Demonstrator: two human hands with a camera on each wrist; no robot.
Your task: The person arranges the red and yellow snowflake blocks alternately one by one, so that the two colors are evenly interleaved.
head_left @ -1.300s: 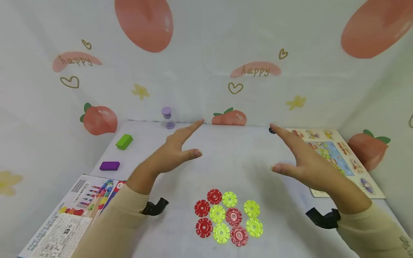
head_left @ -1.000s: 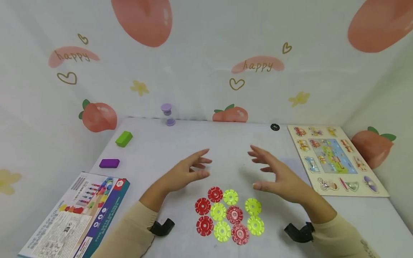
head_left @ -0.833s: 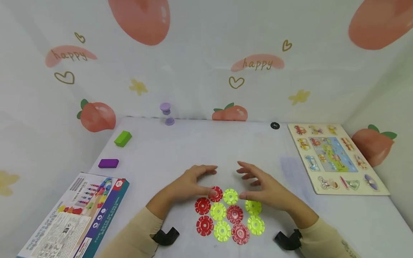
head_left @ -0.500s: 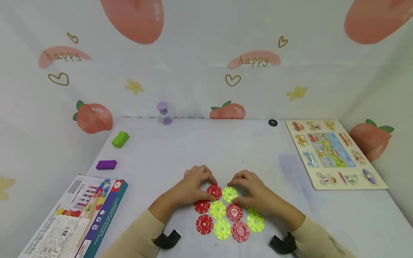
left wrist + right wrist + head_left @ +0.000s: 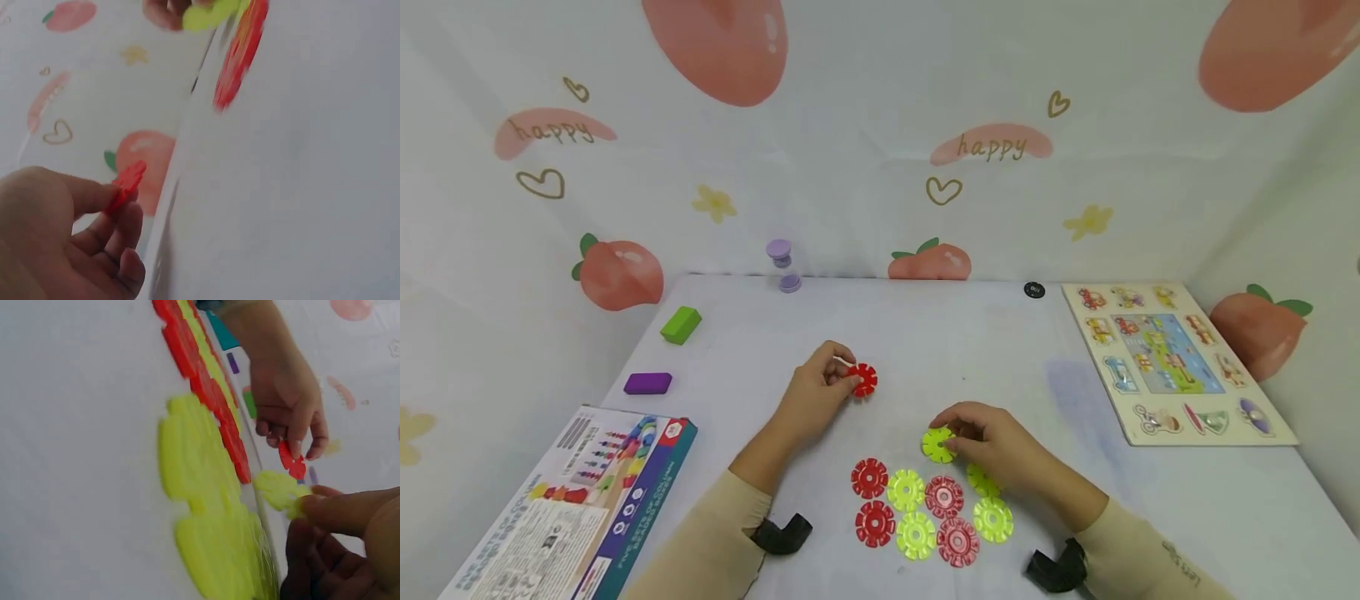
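In the head view my left hand (image 5: 814, 392) pinches a red notched plastic disc (image 5: 862, 380) by its left edge, over the table beyond the other discs. Thumb and forefinger hold that same red disc (image 5: 128, 186) in the left wrist view, the other fingers curled below. My right hand (image 5: 996, 446) pinches a yellow-green notched disc (image 5: 937, 445) between thumb and fingertips, close to the back of the group. Nearer me lie several more discs in rows: red ones (image 5: 874, 523), yellow-green ones (image 5: 916, 535) and paler red ones (image 5: 957, 542). One yellow-green disc (image 5: 982, 481) is partly hidden under the right hand.
A printed toy box (image 5: 576, 500) lies at the left, with a purple block (image 5: 647, 383) and a green block (image 5: 681, 325) beyond it. A lilac hourglass (image 5: 784, 265) and a black round piece (image 5: 1034, 290) stand at the back. A wooden puzzle board (image 5: 1180, 367) lies right.
Both hands came down and inward to the discs. The left has picked up a red disc and moved it away and left; the right has taken a yellow-green disc from the back row.
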